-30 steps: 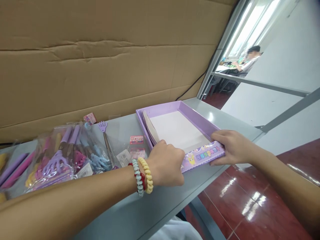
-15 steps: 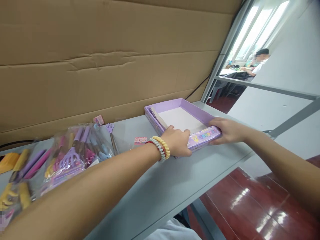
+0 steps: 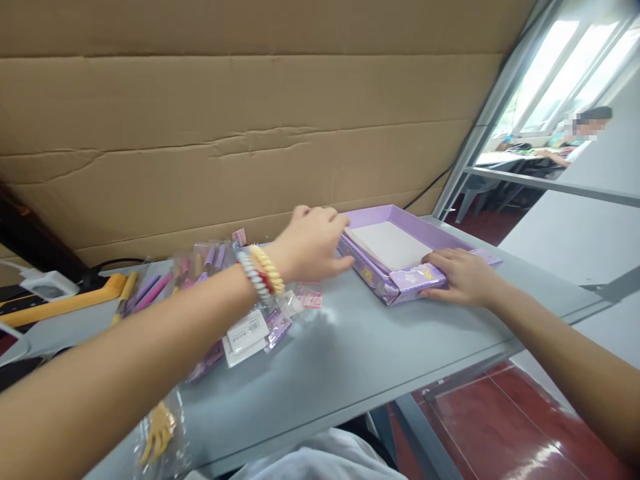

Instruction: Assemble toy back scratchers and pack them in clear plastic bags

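Observation:
A shallow purple cardboard box (image 3: 370, 270) lies without a lid on the grey table, a pale sheet (image 3: 395, 243) inside it. My right hand (image 3: 463, 277) grips its front wall, thumb outside and fingers over the rim. At the box's left side, my left hand (image 3: 315, 243) is raised with thumb and fingers apart, holding nothing. Whether its fingertips touch the rim I cannot tell. Behind my left forearm lie several bagged sticks with coloured handles (image 3: 155, 290), partly hidden. Nearer me is a yellow hand-shaped scratcher head (image 3: 159, 430) in clear plastic.
White tags (image 3: 246, 337) and a pink card (image 3: 310, 297) lie left of the box. A cardboard sheet (image 3: 260, 100) stands along the table's back. At far left are a white plug (image 3: 50, 285) and a yellow-edged object (image 3: 75, 303). A metal frame (image 3: 470, 160) rises at right; a person sits beyond.
My left hand has let go of the box's front wall and moved left and up, opening. My right hand still holds the box. The view has shifted left.

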`<state>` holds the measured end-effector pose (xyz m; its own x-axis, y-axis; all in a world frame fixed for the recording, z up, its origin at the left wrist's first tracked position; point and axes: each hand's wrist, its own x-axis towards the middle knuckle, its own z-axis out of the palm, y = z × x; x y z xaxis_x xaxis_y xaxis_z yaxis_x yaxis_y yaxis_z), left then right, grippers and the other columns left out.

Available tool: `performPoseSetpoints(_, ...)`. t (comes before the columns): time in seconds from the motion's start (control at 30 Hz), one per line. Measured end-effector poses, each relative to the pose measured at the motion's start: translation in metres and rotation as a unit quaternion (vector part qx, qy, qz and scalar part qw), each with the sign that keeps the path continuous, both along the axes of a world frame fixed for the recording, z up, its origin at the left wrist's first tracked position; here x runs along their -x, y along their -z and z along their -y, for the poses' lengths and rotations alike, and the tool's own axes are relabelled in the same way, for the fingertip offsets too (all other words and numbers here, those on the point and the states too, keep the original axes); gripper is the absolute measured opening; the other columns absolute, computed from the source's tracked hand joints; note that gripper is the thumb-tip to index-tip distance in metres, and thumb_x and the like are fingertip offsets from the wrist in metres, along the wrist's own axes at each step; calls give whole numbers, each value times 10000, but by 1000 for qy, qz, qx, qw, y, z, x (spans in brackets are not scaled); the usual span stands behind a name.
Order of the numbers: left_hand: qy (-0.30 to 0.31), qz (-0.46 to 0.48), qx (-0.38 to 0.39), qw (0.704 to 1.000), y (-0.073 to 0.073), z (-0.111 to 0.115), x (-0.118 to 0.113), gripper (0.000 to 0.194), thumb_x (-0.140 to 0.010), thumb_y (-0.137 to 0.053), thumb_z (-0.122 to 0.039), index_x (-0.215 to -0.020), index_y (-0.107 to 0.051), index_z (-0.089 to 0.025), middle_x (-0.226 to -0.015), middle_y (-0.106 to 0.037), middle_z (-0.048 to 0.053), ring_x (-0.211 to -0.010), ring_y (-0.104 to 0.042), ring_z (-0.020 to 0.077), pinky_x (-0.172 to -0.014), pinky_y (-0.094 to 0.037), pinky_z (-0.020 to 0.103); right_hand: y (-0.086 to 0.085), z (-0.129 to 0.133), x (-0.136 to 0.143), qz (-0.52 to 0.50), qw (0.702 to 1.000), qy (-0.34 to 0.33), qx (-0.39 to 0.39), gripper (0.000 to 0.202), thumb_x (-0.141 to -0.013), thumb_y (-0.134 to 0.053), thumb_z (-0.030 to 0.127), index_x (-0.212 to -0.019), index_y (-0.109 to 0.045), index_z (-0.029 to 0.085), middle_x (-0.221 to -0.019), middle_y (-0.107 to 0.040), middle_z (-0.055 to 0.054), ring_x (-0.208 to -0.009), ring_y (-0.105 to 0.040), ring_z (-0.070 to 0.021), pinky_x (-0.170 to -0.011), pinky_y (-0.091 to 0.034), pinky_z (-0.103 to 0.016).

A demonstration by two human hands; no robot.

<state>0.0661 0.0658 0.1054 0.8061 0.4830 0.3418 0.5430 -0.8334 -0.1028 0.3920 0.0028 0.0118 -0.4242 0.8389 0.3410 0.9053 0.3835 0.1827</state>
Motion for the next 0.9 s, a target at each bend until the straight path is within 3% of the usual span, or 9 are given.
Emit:
performPoseSetpoints(0.17,-138,17,-33,990,-35,22,100,486,-822,-421,-497,-1160,-504,-158,-1187,-559,82,-1132,-489,251,-1002,-286,424,-3,13,-22,1,1000,5,15,364,-807,-525,559,-825,-537,195,-738,-619,-111,-710,-593,-283,-663,-384,-395)
performPoseSetpoints(0.27,-188,45,-33,980,-40,49,145,548,-855,-330,-541,-1179,-494,-130,-1175,-554,37,-1104,-501,219,-976,-338,344,1,16,-32,-12,1000,2,1,426,-778,-555,576,-951,-568,187,-860,-646,-143,-796,-604,-321,-716,-411,-430)
performPoseSetpoints(0.33,-227,78,-28,970,-36,71,169,494,-875,-356,-517,-1202,-471,-166,-1200,-546,14,-1084,-498,168,-956,-365,303,1,17,-27,-30,999,-7,-25,495,-765,-576,557,-1091,-558,185,-993,-638,-170,-898,-601,-357,-763,-435,-452)
performPoseSetpoints(0.43,-264,73,21,962,-14,102,199,438,-881,-387,-529,-1214,-446,-250,-1250,-537,-13,-1104,-498,163,-957,-392,307,-7,17,6,-49,994,-66,-65,598,-756,-599,512,-1240,-480,182,-1148,-584,-178,-1068,-546,-376,-860,-442,-490)
performPoseSetpoints(0.5,-287,33,48,956,8,119,217,501,-865,-425,-538,-1305,-379,-301,-1417,-409,2,-1244,-415,225,-1032,-348,372,-16,15,43,-60,985,-136,-89,634,-738,-629,478,-1260,-456,162,-1153,-567,-174,-1099,-523,-361,-908,-424,-512)
performPoseSetpoints(0.6,-274,-45,87,957,47,134,238,833,-750,-583,-547,-1445,-165,-358,-1566,-72,58,-1393,-176,343,-1072,-287,489,-29,8,109,-87,964,-233,-97,532,-761,-625,379,-1225,-475,168,-1164,-556,-161,-1098,-520,-314,-907,-434,-476)
performPoseSetpoints(0.7,-273,-69,90,955,81,135,249,1169,-561,-745,-528,-1481,-61,-300,-1555,-25,157,-1392,-96,427,-1067,-227,581,-34,-10,170,-115,944,-303,-58,385,-782,-604,333,-1125,-529,174,-1072,-597,-133,-990,-560,-257,-842,-462,-411)
performPoseSetpoints(0.8,-287,-39,75,954,101,128,245,1161,-575,-730,-561,-1485,-65,-279,-1550,-5,177,-1392,-58,439,-1052,-214,611,-30,-34,216,-133,932,-336,-20,261,-793,-580,314,-1008,-574,168,-940,-633,-111,-862,-578,-222,-749,-470,-363)
performPoseSetpoints(0.9,-282,1,68,957,106,123,232,952,-709,-656,-497,-1475,-131,-287,-1554,-51,144,-1407,-73,385,-1074,-172,598,-22,-49,244,-173,915,-364,8,177,-788,-557,251,-942,-578,167,-863,-647,-87,-800,-576,-196,-706,-462,-325)
